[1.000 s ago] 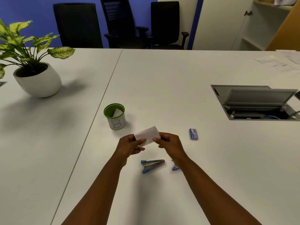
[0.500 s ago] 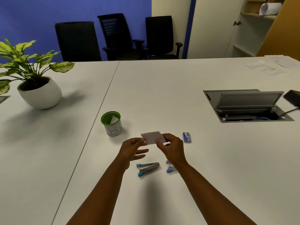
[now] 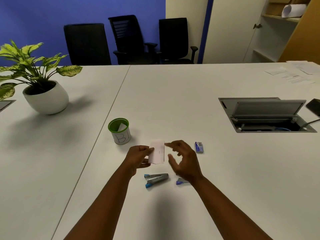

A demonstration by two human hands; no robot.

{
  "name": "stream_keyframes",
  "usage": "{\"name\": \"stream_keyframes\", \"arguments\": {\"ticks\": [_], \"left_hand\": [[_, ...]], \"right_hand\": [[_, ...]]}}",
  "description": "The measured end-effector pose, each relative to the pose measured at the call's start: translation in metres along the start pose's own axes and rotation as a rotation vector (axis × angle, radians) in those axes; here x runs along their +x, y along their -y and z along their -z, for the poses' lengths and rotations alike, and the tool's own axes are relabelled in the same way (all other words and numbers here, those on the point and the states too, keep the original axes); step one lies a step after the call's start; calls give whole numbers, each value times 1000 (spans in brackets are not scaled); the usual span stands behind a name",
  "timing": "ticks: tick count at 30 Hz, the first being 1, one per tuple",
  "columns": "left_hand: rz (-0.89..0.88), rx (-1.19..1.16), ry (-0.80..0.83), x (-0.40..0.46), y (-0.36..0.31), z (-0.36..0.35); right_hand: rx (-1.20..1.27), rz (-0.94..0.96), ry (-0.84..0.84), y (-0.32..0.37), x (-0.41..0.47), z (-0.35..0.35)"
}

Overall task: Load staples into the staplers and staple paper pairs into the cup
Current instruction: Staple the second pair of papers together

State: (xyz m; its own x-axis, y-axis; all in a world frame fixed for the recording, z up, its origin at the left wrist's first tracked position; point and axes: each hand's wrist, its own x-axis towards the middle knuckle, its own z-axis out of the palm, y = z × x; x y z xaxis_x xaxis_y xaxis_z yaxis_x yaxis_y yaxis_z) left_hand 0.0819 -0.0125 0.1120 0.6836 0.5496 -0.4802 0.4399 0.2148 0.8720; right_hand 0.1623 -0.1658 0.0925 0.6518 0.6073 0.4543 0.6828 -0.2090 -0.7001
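Staplers sit nearest on the worktop (image 3: 225,170): one stapler (image 3: 156,179) lies in plain view, a second stapler (image 3: 181,181) is mostly hidden under the right wrist. Just beyond, the left hand (image 3: 138,157) pinches the paper (image 3: 157,151) by its left edge, upright, perhaps a stapled pair; blur hides any staple. The right hand (image 3: 184,160) hovers beside it, fingers spread, touching nothing. Farther out, the staple box (image 3: 199,147) waits at right, and the cup (image 3: 119,130) at left already holds a slip, within easy reach for the drop.
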Motion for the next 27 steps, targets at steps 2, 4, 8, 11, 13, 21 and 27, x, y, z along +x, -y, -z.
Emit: {"name": "stream_keyframes", "arguments": {"ticks": [2,4,8,11,13,21,27], "left_hand": [[-33,132,5,3,0,2],[-53,225,53,3,-1,3],[-62,258,116,3,-1,-1],[-3,127,131,3,2,0],[53,81,182,2,3,3],[69,-327,167,7,4,5],[42,-416,188,9,3,0]], "right_hand": [[175,-260,-54,-2,11,-1],[370,-585,56,-3,22,0],[613,-884,234,-6,21,-3],[802,-975,91,-6,16,-8],[913,-1016,-8,-5,14,-9],[1062,-1017,29,1,12,-7],[1054,-979,60,3,13,-8]]}}
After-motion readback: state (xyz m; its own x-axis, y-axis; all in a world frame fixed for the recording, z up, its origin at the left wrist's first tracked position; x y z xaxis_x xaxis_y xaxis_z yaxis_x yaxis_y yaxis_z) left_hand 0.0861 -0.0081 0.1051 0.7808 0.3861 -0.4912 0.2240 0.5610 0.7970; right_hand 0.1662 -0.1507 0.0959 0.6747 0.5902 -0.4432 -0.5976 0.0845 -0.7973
